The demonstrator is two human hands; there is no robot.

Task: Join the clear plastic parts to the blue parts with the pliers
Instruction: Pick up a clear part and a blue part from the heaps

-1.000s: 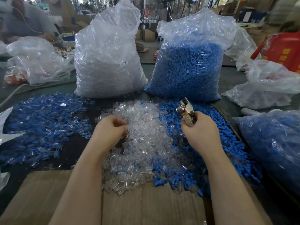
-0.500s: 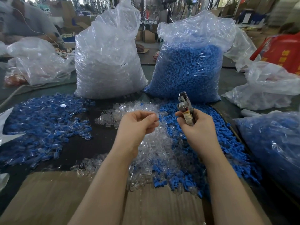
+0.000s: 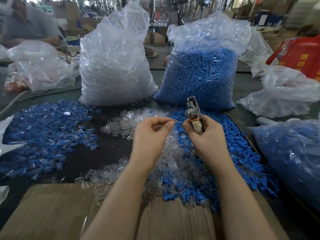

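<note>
My left hand [image 3: 152, 135] is raised over the heap of clear plastic parts [image 3: 174, 165], thumb and forefinger pinched on a small clear part that hardly shows. Close to its right, my right hand [image 3: 206, 135] grips the taped handles of the metal pliers [image 3: 193, 110], whose jaws point up and away. My fingertips are a few centimetres apart. Loose blue parts [image 3: 239, 153] lie under and to the right of my right hand. At the left spreads a pile of joined blue-and-clear pieces [image 3: 43, 135].
A tall bag of clear parts [image 3: 114, 66] and a bag of blue parts [image 3: 199, 75] stand behind the heaps. Another blue-filled bag [image 3: 290, 161] lies at the right. Cardboard [image 3: 52, 213] covers the near table edge. A person [image 3: 26, 23] sits far left.
My left hand lifted out of the clear heap and moved right and up, toward the pliers. My right hand with the pliers stayed almost still, turning slightly upright.
</note>
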